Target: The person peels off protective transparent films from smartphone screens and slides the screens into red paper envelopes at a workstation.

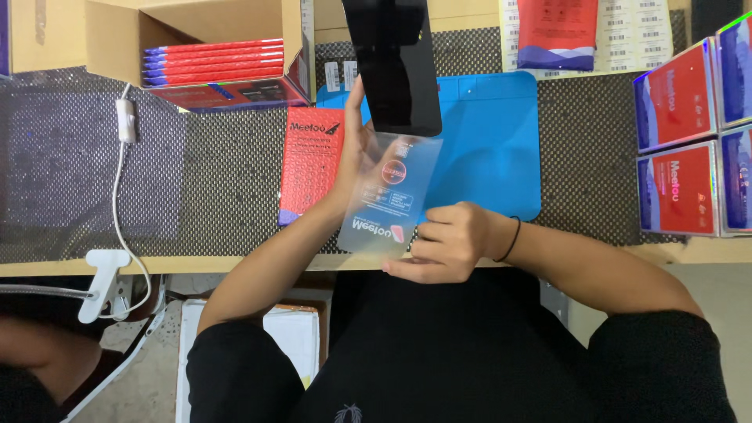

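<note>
Head view, one moment at a bench covered with dark perforated matting (227,188).

Left hand (356,149): raised above the bench, fingers wrapped around the left edge of a glossy black rectangular glass panel (395,66), gripping it. The panel is tilted, upper end towards the far side of the bench.

Right hand (446,241): near the front edge of the bench, thumb and fingers pinching the lower corner of a clear, frosted plastic sleeve with printed red marks (388,200). The sleeve's upper end meets the lower edge of the black panel; whether the panel sits partly inside the sleeve cannot be told. A thin black band (511,239) circles the right wrist.

Both items are held over a blue rubbery work mat (493,149), not resting on it.

Containers:
- Open brown cardboard box (117,31), far left, holding a stack of flat red-and-purple packets (211,61).
- Red-and-blue retail boxes (681,141), right edge, standing in rows, closed; contents not visible.

Also present: a flat red packet (312,160) lying on the matting just left of the left wrist; a white cable with inline switch (125,121) running to a white clamp (106,278) at the bench edge.
</note>
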